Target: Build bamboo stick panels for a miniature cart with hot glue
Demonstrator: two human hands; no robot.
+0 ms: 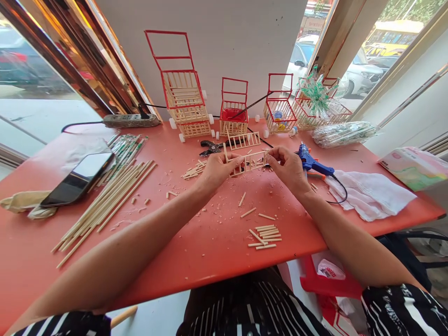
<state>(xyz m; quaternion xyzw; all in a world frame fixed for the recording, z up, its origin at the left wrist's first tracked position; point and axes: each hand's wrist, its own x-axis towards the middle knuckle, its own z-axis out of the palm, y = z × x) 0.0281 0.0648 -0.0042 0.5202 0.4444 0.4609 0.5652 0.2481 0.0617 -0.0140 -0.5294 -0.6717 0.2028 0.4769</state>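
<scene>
Writing: no brand or lettering is showing clearly enough to read; print on the tissue pack (413, 167) is blurring out.
Left hand (217, 170): fingers are pinching the left end of the stick frame (247, 162).
Right hand (289, 169): fingertips are closing on the frame's right end.
Frame position: it is hanging between both hands, just above the red table (196, 242), level.
Nearby: the blue glue gun (311, 162) is lying just right of the right hand; pliers (212, 147) are sitting behind the frame; cut sticks (266, 235) are lying nearer the body.

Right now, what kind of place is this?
Probably a craft table by a street-side window: both hands hold a small stick frame, finished stick carts stand behind, a glue gun lies nearby, and cars are parked outside.
</scene>
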